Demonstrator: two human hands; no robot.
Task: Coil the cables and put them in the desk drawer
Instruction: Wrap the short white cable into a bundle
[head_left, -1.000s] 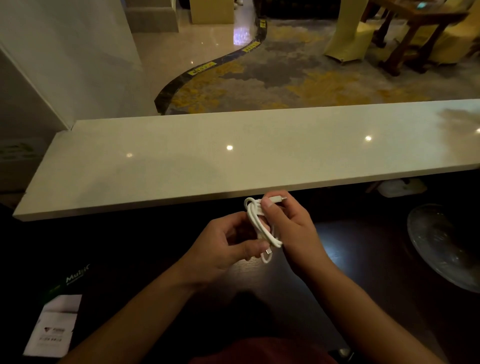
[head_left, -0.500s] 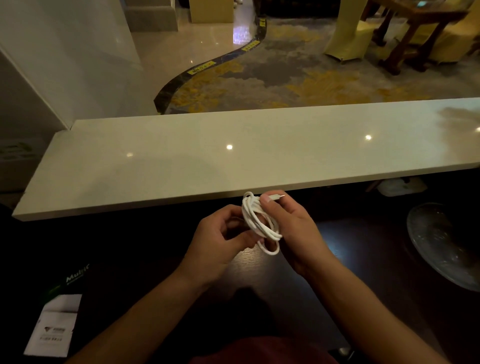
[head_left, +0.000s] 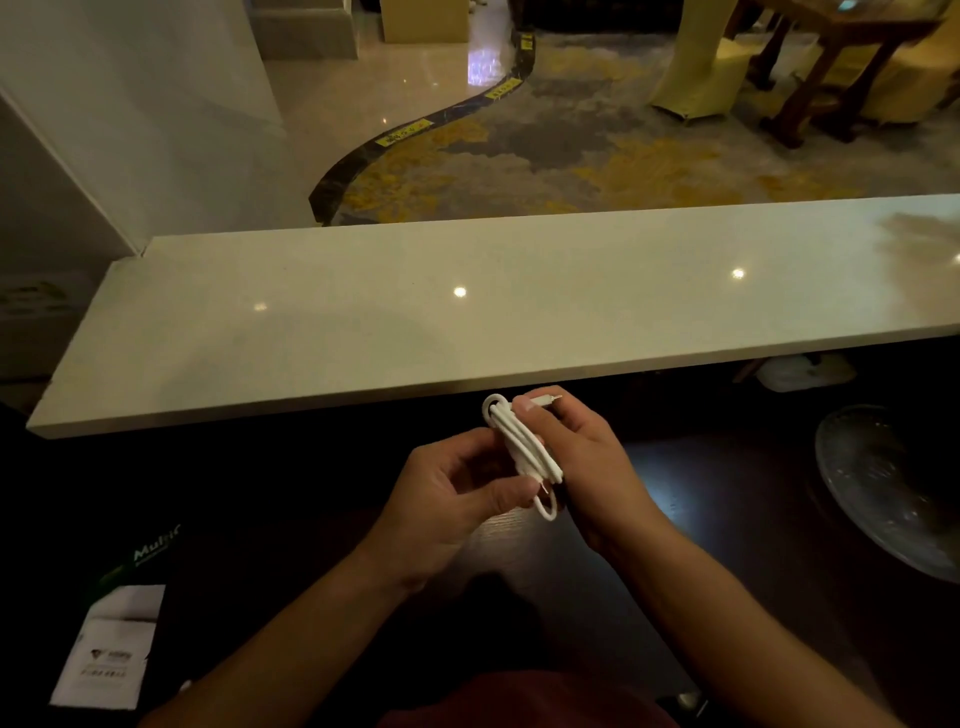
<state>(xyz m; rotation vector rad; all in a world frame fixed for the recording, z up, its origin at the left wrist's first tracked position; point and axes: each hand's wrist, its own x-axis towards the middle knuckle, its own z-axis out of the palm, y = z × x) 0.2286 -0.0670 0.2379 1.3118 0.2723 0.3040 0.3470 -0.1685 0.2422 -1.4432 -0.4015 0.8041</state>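
Observation:
A white cable (head_left: 522, 452) is bunched into a narrow coil and held in the air above a dark wooden desk (head_left: 691, 499). My right hand (head_left: 582, 462) grips the coil's upper part, and one metal plug end sticks out past its fingers. My left hand (head_left: 452, 499) pinches the coil's lower part between thumb and fingers, where a small loop and the other plug hang free. No drawer is in view.
A long pale stone counter (head_left: 363, 322) runs across just beyond my hands. A glass dish (head_left: 893, 488) sits on the desk at the right. A dark box with a white label (head_left: 111, 644) lies at the lower left. Carpeted floor and chairs lie beyond.
The coil has been squeezed from a rounder loop into a narrow bundle. My left thumb has shifted down to its lower end; my right hand keeps its hold on the top.

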